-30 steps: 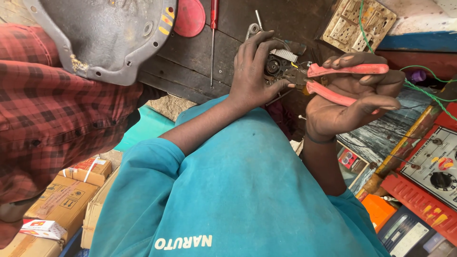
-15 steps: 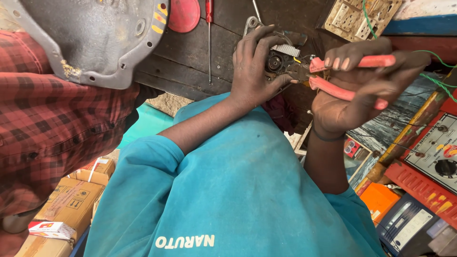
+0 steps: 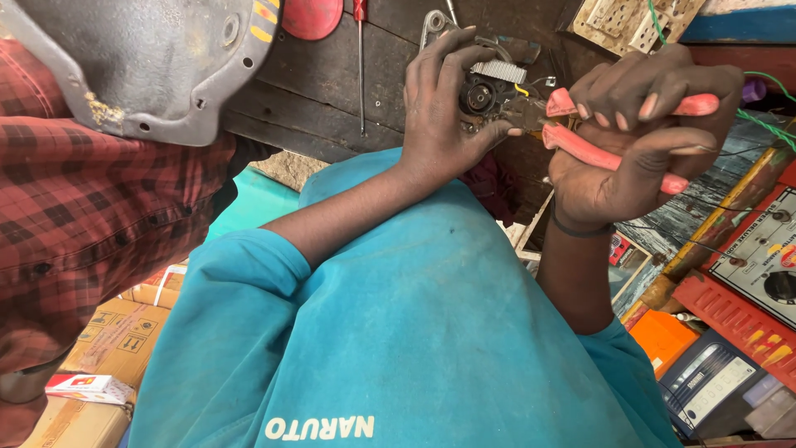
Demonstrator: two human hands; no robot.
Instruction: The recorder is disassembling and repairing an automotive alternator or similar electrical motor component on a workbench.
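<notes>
My left hand (image 3: 444, 116) wraps around a small dark motor unit (image 3: 487, 90) with a ribbed silver part, holding it against a dark wooden board (image 3: 332, 91). My right hand (image 3: 630, 158) grips red-handled pliers (image 3: 593, 153), fingers curled over both handles. The pliers' jaws meet the motor's right side, near a yellow wire. Both forearms rise from my teal shirt (image 3: 414, 332).
A person in a red plaid shirt (image 3: 83, 224) at the left holds a grey metal cover (image 3: 157, 66). A red-handled screwdriver (image 3: 361, 58) lies on the board. Green wire (image 3: 767, 116), a red meter panel (image 3: 759, 265), an orange box (image 3: 663, 336) and cardboard boxes (image 3: 108, 340) crowd the sides.
My right hand has curled its fingers further over the pliers' handles, squeezing them closer together. The left hand stays on the motor. The grey cover has shifted slightly.
</notes>
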